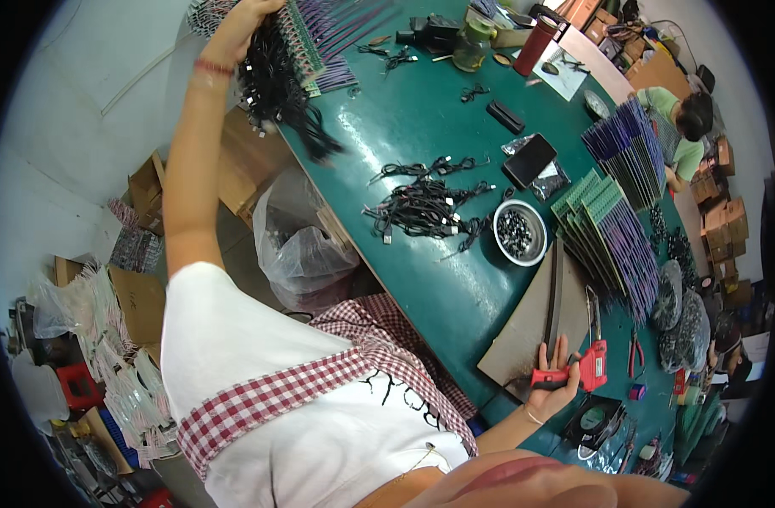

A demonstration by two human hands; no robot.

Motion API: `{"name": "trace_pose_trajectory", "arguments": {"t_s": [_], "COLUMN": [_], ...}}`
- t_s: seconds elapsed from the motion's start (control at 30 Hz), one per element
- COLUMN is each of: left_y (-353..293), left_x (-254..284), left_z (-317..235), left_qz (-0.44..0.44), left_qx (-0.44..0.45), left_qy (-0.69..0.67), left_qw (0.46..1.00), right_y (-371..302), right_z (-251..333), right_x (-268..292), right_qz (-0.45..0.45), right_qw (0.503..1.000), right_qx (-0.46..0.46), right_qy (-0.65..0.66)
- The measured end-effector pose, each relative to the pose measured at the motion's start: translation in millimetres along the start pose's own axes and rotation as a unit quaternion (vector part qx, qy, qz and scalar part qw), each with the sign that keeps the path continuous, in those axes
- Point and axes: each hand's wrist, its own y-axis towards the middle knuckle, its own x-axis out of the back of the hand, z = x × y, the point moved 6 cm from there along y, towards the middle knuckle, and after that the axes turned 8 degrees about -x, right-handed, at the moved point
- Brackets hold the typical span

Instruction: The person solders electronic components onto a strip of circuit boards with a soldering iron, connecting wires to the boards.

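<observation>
My left arm reaches to the far left corner of the table, where my left hand (240, 30) is closed at a bundle of black cables (273, 80). Its fingertips are partly cut off by the picture's top edge. The cables hang beside a stack of green circuit boards (301, 42) with purple wires, and their lower ends are blurred. In my right hand (558, 383) is a red soldering gun (594, 367), its metal tip pointing away from me, above a brown board (523, 339) with a dark bar (556, 296) lying on it.
Black USB cables (425, 207) lie mid-table near a metal bowl (519, 233) of small parts and a phone (530, 161). Stacked circuit boards (607, 237) stand at right, with pliers (635, 354) nearer. A plastic bag (298, 245) hangs below the table's edge. Another person (679, 127) sits opposite.
</observation>
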Motion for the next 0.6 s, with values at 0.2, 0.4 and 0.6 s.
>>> {"name": "trace_pose_trajectory", "arguments": {"t_s": [0.2, 0.4, 0.6], "left_y": [76.5, 30.9, 41.4], "left_x": [126.7, 32.8, 37.2], "left_z": [154.3, 227.2, 221.4], "left_qz": [0.202, 0.066, 0.046], "left_qx": [0.087, 0.249, 0.327], "left_qy": [0.578, 0.784, 0.735], "left_qw": [0.786, 0.564, 0.592], "right_y": [5.9, -12.8, -7.4], "right_z": [2.9, 8.3, 4.6], "right_x": [7.1, 4.8, 9.7], "right_qz": [0.022, -0.040, -0.024], "right_qw": [1.000, 0.998, 0.999], "right_qx": [-0.014, 0.027, 0.018], "right_qy": [-0.017, -0.042, -0.044]}}
